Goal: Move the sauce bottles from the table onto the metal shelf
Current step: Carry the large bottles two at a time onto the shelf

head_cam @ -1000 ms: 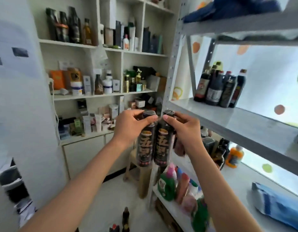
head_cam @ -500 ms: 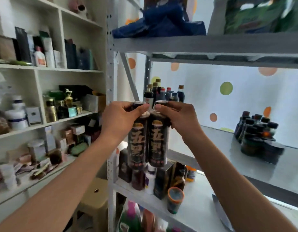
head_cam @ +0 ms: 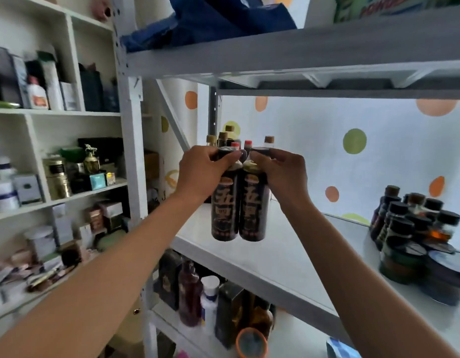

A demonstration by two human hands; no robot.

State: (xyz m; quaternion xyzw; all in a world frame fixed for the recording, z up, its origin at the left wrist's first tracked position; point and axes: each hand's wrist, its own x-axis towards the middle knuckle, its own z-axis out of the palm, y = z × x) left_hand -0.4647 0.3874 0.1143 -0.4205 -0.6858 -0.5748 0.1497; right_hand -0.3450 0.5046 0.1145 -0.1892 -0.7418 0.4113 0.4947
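From my remote seat the scene reads bright and evenly daylit, the light coming through the pale translucent sheet with coloured dots behind the grey metal shelf. That backlight leaves the two dark labelled sauce bottles nearly black, though their gold lettering is readable. The shelf board carries a soft sheen and faint shadows. Wide-angle bending bows the white perforated upright post and stretches both forearms at the lower corners. The cluster of dark-capped jars at right is smeared, and the clutter on the white wooden shelving is soft.
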